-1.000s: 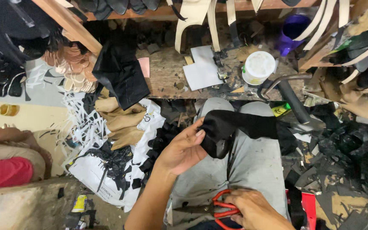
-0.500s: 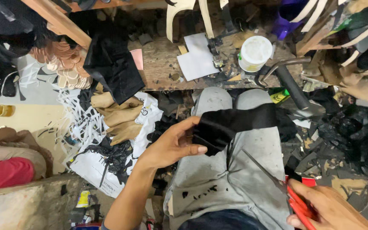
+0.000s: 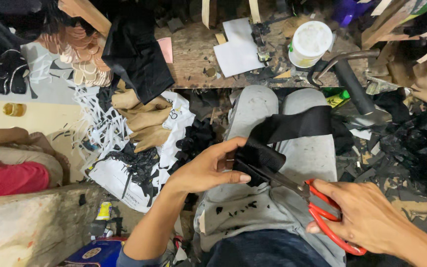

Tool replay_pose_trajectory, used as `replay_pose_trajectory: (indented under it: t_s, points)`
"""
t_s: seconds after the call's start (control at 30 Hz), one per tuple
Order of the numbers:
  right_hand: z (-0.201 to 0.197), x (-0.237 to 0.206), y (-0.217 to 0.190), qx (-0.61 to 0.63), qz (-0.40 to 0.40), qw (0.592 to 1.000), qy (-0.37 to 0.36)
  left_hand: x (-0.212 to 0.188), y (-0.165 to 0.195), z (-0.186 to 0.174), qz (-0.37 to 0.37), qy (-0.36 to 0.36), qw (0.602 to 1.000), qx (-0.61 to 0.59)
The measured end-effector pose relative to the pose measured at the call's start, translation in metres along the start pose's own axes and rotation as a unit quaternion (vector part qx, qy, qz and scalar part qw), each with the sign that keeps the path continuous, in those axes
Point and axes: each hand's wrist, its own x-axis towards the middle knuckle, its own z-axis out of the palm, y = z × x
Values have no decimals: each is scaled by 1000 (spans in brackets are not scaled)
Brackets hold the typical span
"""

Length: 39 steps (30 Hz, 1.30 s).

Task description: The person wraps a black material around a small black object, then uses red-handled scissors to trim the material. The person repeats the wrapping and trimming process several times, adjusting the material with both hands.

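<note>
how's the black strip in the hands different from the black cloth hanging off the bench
The black strip is long and narrow, folded at the left hand, with the red-handled scissors in the right hand at its fold. The black cloth is broad, untouched, draped over the workbench edge. Both are dark and limp.

Your lap (image 3: 268, 207) offers the only open room, at six o'clock. The wooden bench (image 3: 193, 54) blocks twelve o'clock, black scrap heaps (image 3: 411, 148) crowd three o'clock, and paper bags (image 3: 144, 123) and another person's arm (image 3: 11, 168) close nine o'clock.
</note>
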Motion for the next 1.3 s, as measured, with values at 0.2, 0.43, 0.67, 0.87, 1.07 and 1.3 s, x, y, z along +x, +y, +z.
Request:
replay_pose_trajectory:
  t_s: [0.2,0.43,0.67,0.87,1.07,1.3]
  points:
    - [-4,10,-2,5,10,998,-61,-5,-3,-1,-20,12,1000,7]
    - [3,13,11,147,-39,985,-82,-5,-6,-6,-26,1,1000,-11]
    - [12,13,18,108,-64,990,-66,-6,-7,-8,-28,-5,1000,-14]
    - [12,20,3,87,-61,993,-48,-5,-12,-4,-49,-13,999,-7]
    - [15,24,0,158,-83,983,-45,-5,-16,-4,-47,-11,998,-34]
    - [34,27,21,273,-92,958,9,-9,-17,-6,-38,42,997,-59]
